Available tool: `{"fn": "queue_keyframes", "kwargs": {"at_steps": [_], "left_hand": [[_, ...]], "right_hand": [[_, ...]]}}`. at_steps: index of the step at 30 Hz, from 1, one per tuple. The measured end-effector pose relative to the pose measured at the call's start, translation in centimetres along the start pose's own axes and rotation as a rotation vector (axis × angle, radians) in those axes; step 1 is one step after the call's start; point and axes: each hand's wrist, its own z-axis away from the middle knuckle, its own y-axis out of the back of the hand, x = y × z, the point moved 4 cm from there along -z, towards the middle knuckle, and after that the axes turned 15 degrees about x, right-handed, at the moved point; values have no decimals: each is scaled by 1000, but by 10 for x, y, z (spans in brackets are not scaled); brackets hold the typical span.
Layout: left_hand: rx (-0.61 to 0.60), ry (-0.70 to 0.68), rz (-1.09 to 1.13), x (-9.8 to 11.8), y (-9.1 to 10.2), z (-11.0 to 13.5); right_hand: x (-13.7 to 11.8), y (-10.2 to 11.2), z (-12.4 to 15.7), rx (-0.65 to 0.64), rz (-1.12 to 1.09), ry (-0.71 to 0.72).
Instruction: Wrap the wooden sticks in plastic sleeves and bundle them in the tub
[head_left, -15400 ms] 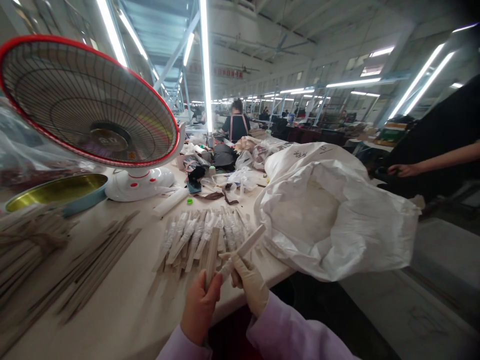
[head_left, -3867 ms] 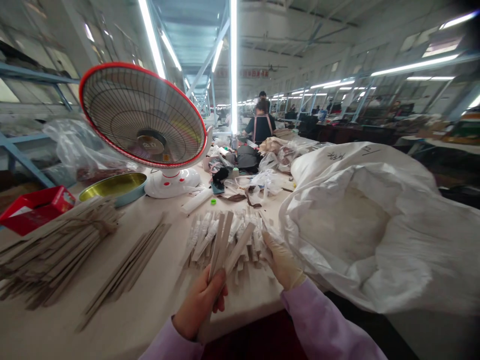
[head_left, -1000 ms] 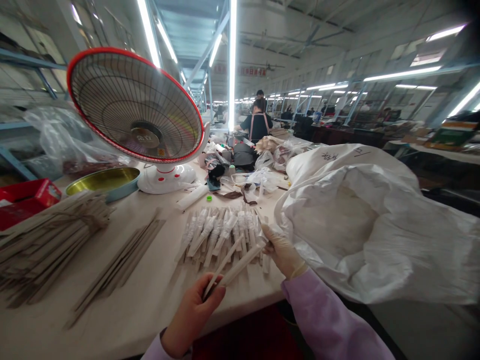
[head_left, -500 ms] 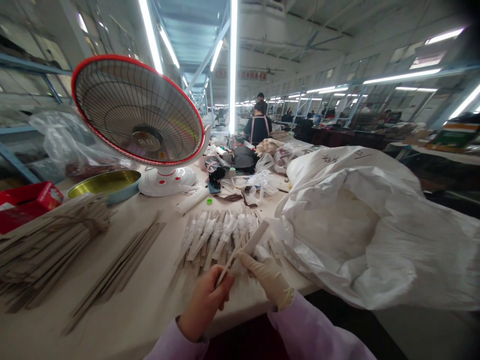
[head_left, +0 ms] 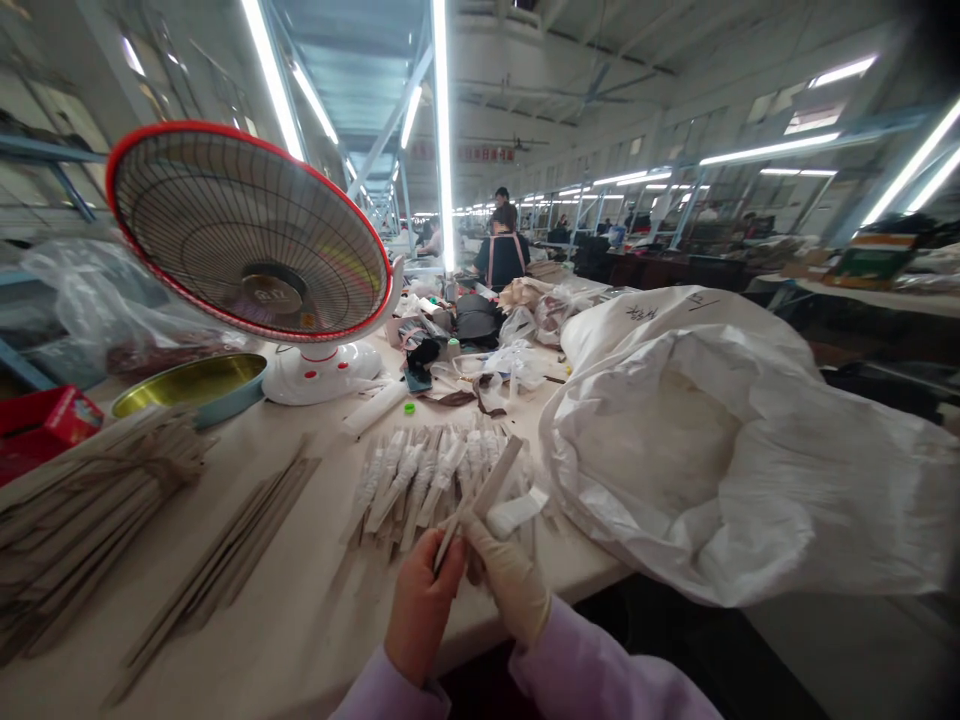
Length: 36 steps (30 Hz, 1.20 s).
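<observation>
My bare left hand point(head_left: 424, 595) is closed round the lower part of a flat beige-grey strip point(head_left: 499, 475), perhaps folded or doubled. My right hand point(head_left: 510, 578), in a pale glove, pinches the same strip just above, and its upper end slants up to the right. Beside the gloved fingers shows a white roll-like piece point(head_left: 517, 512); whether the hand touches it I cannot tell. Just beyond my hands lies a row of strip bundles point(head_left: 409, 475), wrapped at the middle in white. Several loose strips point(head_left: 225, 560) lie on the table left of my left hand.
A tied bundle of long strips point(head_left: 82, 520) lies far left, near a shallow brass-coloured pan point(head_left: 199, 385) and a red box point(head_left: 45, 425). A red-rimmed fan heater point(head_left: 255, 240) stands behind. A big white sack point(head_left: 675, 440) fills the right. A person point(head_left: 504, 250) is farther back.
My hands have drawn closer together and shifted slightly left and down with the strip. The white roll-like piece now shows beside my right hand. The whole view has shifted a little.
</observation>
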Motion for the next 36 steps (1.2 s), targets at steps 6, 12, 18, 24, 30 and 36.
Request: {"fn": "queue_keyframes", "kwargs": {"at_steps": [6,12,18,24,30,36], "left_hand": [[-116,20,-34,-3,-5,6],[13,2,-13,-3,-28,-19],[96,-5,29,-3,-40,-62],[-72,31,124,1,-35,-31],[-138,43,113,14,-27,-15],[-134,-56,-60,8,17,2]], "right_hand": [[-8,15,-9,-44,-64,-4],[8,6,-23,-72,-57,-63],[-10,22,-56,-75,-299,-253],[-15,23,-33,-119,-228,-152],[-20,15,-4,-210,157,111],[-29,34,-20,-14,20,112]]}}
